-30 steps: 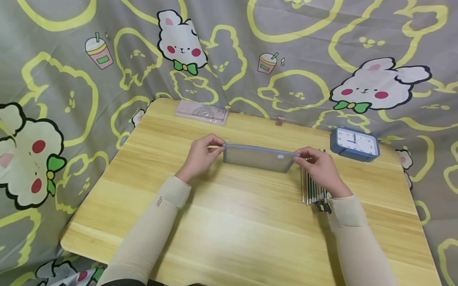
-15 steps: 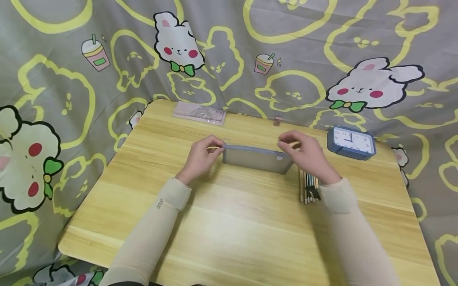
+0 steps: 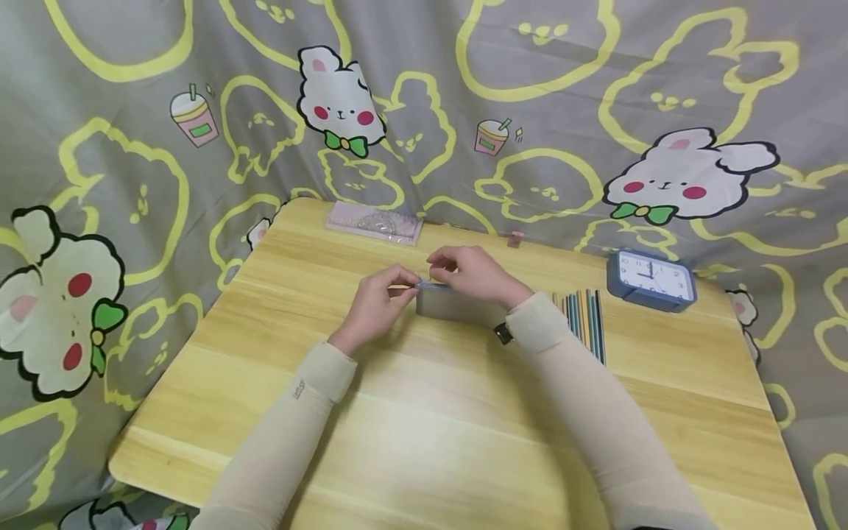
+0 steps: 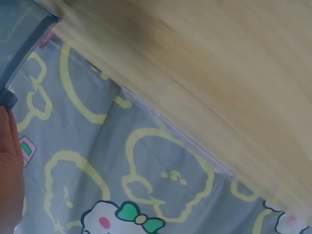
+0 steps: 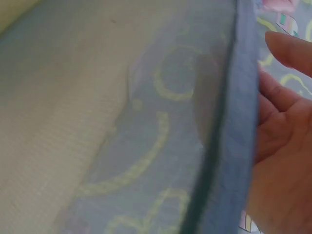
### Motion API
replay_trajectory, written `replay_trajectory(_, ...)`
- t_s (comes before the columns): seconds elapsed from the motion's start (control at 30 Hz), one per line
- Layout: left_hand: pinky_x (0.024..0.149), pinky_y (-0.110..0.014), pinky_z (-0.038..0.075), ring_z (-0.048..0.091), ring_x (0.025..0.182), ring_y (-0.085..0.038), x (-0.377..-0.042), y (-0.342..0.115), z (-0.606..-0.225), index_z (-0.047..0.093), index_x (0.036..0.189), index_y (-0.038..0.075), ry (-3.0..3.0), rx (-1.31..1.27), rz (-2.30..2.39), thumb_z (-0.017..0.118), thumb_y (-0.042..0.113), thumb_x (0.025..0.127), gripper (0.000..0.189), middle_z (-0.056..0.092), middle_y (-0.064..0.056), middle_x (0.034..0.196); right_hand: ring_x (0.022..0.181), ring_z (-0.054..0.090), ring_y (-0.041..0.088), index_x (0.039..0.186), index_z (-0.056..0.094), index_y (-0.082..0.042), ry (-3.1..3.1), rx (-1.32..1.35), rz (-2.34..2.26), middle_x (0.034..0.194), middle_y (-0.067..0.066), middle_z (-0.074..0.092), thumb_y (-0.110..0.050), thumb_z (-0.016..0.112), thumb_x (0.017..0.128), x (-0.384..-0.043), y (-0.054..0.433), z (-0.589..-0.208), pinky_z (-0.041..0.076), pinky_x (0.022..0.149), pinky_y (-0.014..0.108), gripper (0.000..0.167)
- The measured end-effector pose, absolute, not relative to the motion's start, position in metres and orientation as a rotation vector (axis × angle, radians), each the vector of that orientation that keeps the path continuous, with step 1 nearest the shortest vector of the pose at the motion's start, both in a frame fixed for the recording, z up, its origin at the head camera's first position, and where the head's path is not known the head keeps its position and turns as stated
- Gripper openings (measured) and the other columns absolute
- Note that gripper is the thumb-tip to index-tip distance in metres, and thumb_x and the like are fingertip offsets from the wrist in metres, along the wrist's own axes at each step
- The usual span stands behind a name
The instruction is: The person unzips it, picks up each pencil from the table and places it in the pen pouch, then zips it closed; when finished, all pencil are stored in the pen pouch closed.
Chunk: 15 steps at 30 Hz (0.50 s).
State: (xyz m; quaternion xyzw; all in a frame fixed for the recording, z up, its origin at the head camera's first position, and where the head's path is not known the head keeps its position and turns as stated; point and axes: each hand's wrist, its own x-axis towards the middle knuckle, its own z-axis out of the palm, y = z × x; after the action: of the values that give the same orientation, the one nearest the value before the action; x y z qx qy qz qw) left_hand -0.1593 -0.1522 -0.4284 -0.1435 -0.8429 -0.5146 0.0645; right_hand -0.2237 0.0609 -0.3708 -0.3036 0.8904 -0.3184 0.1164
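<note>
A see-through mesh zip pouch (image 3: 440, 303) with a blue zip edge stands upright over the table. At its left end the thumb and fingers of my left hand (image 3: 374, 305) pinch the top corner, and the left wrist view has that hand (image 4: 10, 180) at the blue corner. Reaching across from the right, my right hand (image 3: 478, 274) is close to the same end, its thumb and forefinger apart. It covers the pouch's right part in the head view. In the right wrist view the blue zip band (image 5: 229, 126) passes in front of the right palm (image 5: 280, 151).
Several pencils (image 3: 584, 320) lie side by side on the wooden table (image 3: 411, 434), partly under the right sleeve. A blue clock (image 3: 652, 281) stands at the back right. A flat pinkish packet (image 3: 374, 222) lies by the back edge, before the patterned curtain (image 3: 424, 44).
My right hand has let go of the pouch's right end and moved left along the zip to near my left hand. The left hand keeps its pinch on the left corner.
</note>
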Motion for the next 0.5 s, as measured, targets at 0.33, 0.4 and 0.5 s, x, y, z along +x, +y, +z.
replay_trajectory(0.33,0.095,-0.037,0.064,0.075,0.110,-0.028,-0.1578,-0.1507,-0.4300,0.072,0.106,0.002,-2.539,-0.488,-1.527,0.074,-0.002,0.097,0.011,0.077,-0.013,0.114,0.097,0.072,0.021,0.119,0.076,-0.009,2.616,-0.900,-1.065,0.100,0.004,0.079,-0.018,0.065,0.105,-0.2153,0.0563,-0.3815,0.056,0.081,0.037,0.019)
replay_trajectory(0.4,0.095,-0.036,0.063,0.075,0.110,-0.028,-0.1587,-0.1505,-0.4292,0.072,0.106,0.002,-2.539,-0.497,-1.521,0.074,-0.002,0.096,0.011,0.077,-0.013,0.114,0.093,0.071,0.020,0.113,0.076,-0.010,2.630,-0.895,-1.090,0.098,0.003,0.078,-0.018,0.066,0.105,-0.2145,0.0584,-0.3810,0.055,0.077,0.035,0.015)
replay_trajectory(0.5,0.095,-0.034,0.063,0.075,0.110,-0.027,-0.1600,-0.1511,-0.4284,0.072,0.106,0.003,-2.542,-0.495,-1.512,0.074,-0.002,0.097,0.010,0.078,-0.012,0.113,0.089,0.069,0.018,0.105,0.075,-0.013,2.646,-0.895,-1.102,0.096,0.002,0.077,-0.017,0.068,0.104,-0.2135,0.0642,-0.3812,0.055,0.076,0.032,0.009)
